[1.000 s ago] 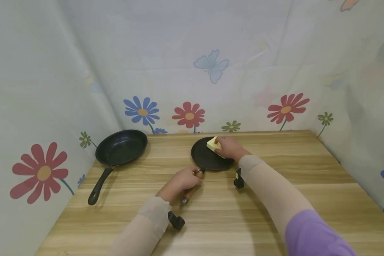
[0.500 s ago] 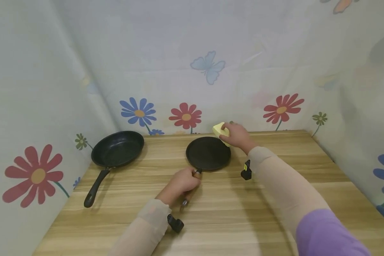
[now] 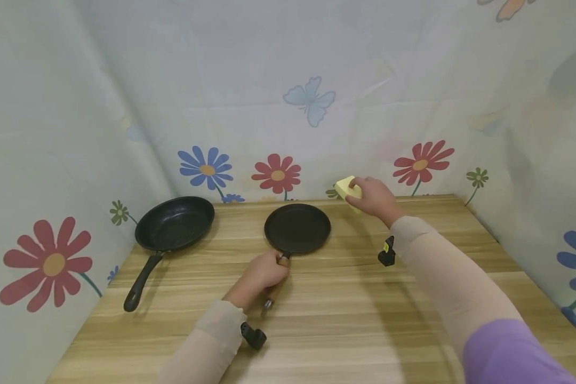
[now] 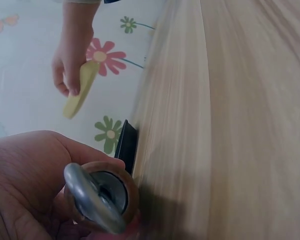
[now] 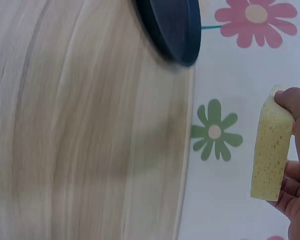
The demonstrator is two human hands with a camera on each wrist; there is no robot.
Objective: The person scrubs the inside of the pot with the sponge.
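A small flat black pan point(image 3: 297, 228) lies near the back of the table, its brown wooden handle point(image 3: 273, 295) pointing toward the front. My left hand point(image 3: 266, 270) grips that handle close to the pan; the left wrist view shows the handle's end with its metal hanging ring point(image 4: 94, 198). To the right of the pan, raised above the table, my right hand point(image 3: 375, 199) pinches a pale yellow sponge point(image 5: 272, 150) between thumb and fingers. The sponge's porous side shows in the right wrist view, and part of the hand is cut off there.
A larger, deeper black frying pan point(image 3: 175, 224) stands at the back left, its black handle point(image 3: 143, 282) angled to the front. The wood-grain table point(image 3: 345, 330) meets a white curtain point(image 3: 249, 64) printed with flowers and butterflies at the back and sides.
My right hand has lifted the sponge off the small pan and carried it right, clear of the rim. My left hand has shifted the pan slightly left.
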